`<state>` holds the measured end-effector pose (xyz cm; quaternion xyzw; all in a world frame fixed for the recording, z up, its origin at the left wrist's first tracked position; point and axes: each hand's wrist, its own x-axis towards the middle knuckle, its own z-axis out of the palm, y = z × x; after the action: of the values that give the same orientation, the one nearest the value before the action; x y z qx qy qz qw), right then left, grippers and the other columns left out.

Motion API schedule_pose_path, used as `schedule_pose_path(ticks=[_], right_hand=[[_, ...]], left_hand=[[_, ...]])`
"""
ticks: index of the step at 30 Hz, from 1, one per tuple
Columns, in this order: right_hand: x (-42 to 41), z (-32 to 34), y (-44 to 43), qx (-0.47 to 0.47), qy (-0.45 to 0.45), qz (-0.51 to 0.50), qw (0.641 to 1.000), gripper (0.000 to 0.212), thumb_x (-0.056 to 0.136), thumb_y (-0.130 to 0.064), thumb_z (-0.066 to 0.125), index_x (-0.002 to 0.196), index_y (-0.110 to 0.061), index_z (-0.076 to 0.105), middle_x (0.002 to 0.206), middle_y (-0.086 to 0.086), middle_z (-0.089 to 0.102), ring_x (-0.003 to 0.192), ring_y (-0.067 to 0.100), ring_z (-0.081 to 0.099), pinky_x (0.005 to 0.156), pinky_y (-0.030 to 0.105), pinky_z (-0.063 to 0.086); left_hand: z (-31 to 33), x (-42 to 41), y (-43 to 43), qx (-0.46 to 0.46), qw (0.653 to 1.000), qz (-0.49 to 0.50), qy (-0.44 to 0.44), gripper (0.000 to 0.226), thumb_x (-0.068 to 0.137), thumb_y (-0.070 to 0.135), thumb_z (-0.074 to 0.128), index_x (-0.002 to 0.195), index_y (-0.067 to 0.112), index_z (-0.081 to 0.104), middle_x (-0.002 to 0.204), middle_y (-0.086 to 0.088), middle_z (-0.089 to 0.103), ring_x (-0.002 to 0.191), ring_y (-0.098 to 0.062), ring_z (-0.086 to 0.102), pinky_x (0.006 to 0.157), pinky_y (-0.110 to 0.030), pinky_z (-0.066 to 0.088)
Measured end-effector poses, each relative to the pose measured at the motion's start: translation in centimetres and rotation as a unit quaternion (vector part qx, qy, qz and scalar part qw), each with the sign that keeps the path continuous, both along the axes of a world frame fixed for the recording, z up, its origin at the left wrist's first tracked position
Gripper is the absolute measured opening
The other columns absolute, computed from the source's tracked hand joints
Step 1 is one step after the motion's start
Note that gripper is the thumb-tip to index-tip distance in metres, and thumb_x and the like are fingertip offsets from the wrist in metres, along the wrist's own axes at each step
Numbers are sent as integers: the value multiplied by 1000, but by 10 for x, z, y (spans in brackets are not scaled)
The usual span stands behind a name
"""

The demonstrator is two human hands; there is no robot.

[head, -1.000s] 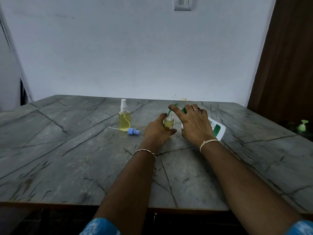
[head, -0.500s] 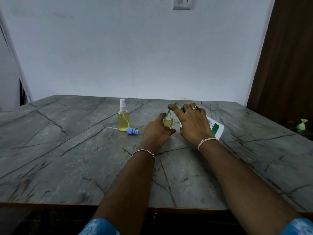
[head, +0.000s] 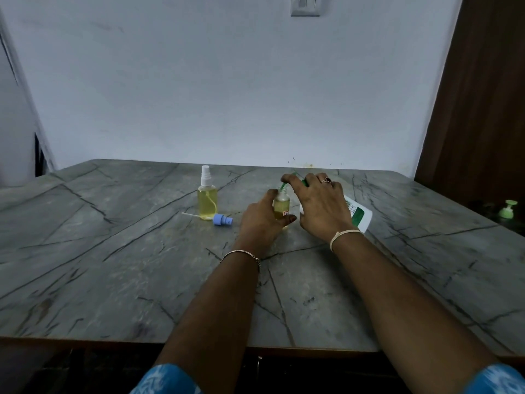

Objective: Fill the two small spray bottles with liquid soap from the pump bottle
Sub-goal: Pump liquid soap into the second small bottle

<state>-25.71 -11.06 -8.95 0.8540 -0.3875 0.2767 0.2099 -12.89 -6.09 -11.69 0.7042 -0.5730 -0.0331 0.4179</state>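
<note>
Your left hand (head: 262, 220) wrapped the open spray bottle (head: 281, 207), which stood upright on the counter (head: 113, 251) just left of the pump bottle (head: 358, 214), to stop it tipping. Your right hand (head: 321, 206) curled over the pump bottle's top and tilted it so the green spout (head: 284, 185) met the open mouth. Further left of the pump bottle stood the filled capped bottle (head: 207, 199). The blue sprayer (head: 223, 220) lay off, likely awaiting refit.

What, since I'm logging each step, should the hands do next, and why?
Probably press the pump down: the right hand holds the tilted pump bottle with its green spout at the mouth of the small open bottle, gripped by the left hand; a blue sprayer lies loose nearby.
</note>
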Motion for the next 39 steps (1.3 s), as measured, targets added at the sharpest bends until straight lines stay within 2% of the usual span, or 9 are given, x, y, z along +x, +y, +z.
schedule_pose_path(ticks=[6,13,19,24,34,39], right_hand=[[-7,-3,-1,-17,17,0,1000,82,79,-16,61,145,-38,17,120,10,53,113,31,47,90,46,40],[-2,-1,1,-17,7,-11,1000,76,79,-20,61,142,-35,22,122,10,53,114,31,47,92,46,39],[-4,-4,-1,-37,12,-10,999,76,81,-19,58,144,-35,19,119,11,53,112,32,47,90,46,39],[-7,-5,-2,-29,19,-13,999,87,79,-16,64,146,-39,14,121,11,53,116,32,46,94,48,39],[0,-4,-2,-25,-3,-16,1000,77,76,-16,64,140,-36,25,119,9,54,114,31,47,92,46,39],[-1,-5,-3,-28,0,-11,1000,79,76,-17,64,141,-36,22,118,9,54,112,31,47,91,46,40]], left_hand=[[-2,0,1,-17,1000,1,4,72,79,42,73,139,21,40,122,-10,64,110,-27,61,91,-35,48],[-1,0,0,-12,1000,-2,-3,72,79,43,73,139,21,40,123,-9,64,110,-26,60,92,-37,50],[-1,0,0,-6,1000,-3,0,71,79,44,72,139,23,39,123,-9,64,111,-27,60,93,-37,49],[-1,0,0,-4,1000,-3,4,72,79,42,73,140,23,38,125,-8,62,113,-27,59,94,-36,48],[1,-2,2,-4,1000,-4,0,70,81,42,71,140,24,39,123,-8,64,111,-26,60,93,-37,49],[1,-2,2,-4,1000,2,-3,69,82,42,70,140,24,38,123,-8,63,112,-27,60,91,-36,48]])
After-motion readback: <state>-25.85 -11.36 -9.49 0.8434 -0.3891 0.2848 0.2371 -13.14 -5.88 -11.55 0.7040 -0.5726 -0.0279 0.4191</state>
